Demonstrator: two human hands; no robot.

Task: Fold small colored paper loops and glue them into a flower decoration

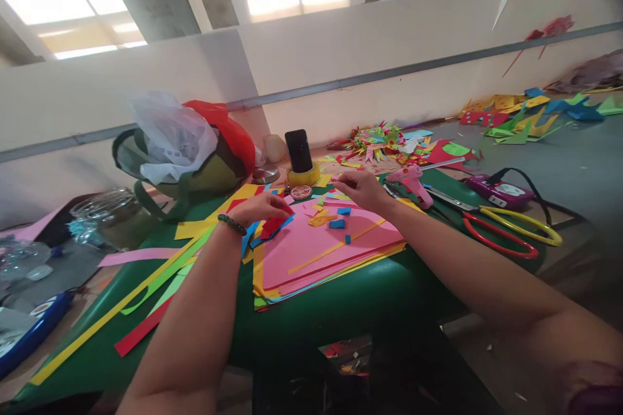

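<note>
Slanting lower left: red paper (pixel 270 227)

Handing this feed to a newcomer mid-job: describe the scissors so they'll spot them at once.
On the green table, find the pink-topped paper stack. Right of it, beside the pink glue gun, lie the scissors. One red and one yellow handle loop set them apart from that gun.

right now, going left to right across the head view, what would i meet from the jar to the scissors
Clear jar → green tote bag → left hand → black smartphone → right hand → pink glue gun → red-and-yellow-handled scissors.
</note>
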